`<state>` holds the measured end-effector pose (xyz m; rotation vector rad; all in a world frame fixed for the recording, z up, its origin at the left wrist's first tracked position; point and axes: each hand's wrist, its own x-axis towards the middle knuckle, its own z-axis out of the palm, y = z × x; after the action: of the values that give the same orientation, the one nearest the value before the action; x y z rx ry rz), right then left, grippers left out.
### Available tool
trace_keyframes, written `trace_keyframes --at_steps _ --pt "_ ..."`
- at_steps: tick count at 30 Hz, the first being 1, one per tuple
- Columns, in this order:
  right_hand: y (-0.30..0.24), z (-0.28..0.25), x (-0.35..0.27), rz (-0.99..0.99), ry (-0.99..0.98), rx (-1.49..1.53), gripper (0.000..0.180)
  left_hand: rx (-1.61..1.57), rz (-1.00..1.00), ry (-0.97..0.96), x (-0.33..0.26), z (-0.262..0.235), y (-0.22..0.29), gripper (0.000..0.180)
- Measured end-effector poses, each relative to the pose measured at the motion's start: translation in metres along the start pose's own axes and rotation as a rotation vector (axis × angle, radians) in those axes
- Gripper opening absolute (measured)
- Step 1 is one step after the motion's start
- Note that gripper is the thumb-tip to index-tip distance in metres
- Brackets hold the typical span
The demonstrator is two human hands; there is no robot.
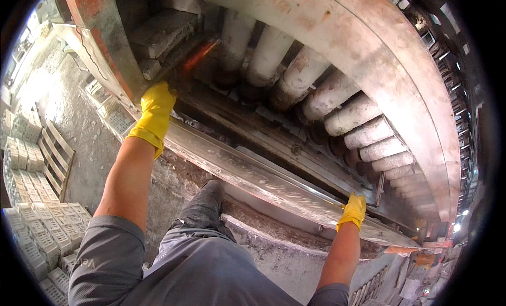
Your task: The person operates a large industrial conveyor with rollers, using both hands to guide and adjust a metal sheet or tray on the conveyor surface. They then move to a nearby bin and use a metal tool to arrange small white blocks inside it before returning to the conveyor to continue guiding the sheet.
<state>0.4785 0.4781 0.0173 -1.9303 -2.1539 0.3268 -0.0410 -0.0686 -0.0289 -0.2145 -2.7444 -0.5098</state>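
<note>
My left hand (156, 106), in a yellow rubber glove, is closed at the left end of a long dark channel in the machine. Its fingertips curl away from view, so what they grip is hidden. My right hand (355, 209), gloved the same way, is closed over the far right end of a long shiny metal strip (284, 172) that runs along the channel between my hands. Beside it lies a long dirty metal bar (279, 142). A wide, worn metal front rail (232, 166) passes below both hands.
Beyond the channel stands a row of thick whitish rollers (311, 79) under a curved pale metal beam (390, 53). An orange glow (200, 58) shows near my left hand. A rusty post (100, 37) rises at left. Stacked pale perforated blocks (47, 227) and a wooden pallet (57, 158) stand on the floor.
</note>
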Motion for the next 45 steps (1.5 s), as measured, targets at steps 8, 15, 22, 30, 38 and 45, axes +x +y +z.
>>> trace_keyframes --at_steps 8,15,22,30,38,45 --pt "-0.02 -0.003 0.011 -0.037 0.036 -0.118 0.052 0.009 -0.01 0.0 0.012 0.004 0.011 0.039" --pt "-0.035 -0.007 0.018 0.012 -0.01 -0.058 0.054 0.022 -0.046 -0.06 0.021 0.002 0.021 0.043" --pt "-0.019 0.007 0.036 -0.018 0.031 -0.14 0.055 -0.001 -0.044 -0.041 0.02 0.0 0.027 0.04" --pt "-0.001 0.002 0.008 -0.049 0.035 -0.119 0.057 0.011 -0.003 0.003 -0.003 0.002 0.009 0.04" --pt "0.013 -0.002 -0.021 -0.028 0.019 0.024 0.056 0.004 -0.033 -0.069 -0.019 -0.009 -0.001 0.045" --pt "0.036 0.008 -0.016 -0.061 0.018 0.066 0.056 0.03 -0.02 -0.059 -0.029 -0.012 -0.007 0.045"
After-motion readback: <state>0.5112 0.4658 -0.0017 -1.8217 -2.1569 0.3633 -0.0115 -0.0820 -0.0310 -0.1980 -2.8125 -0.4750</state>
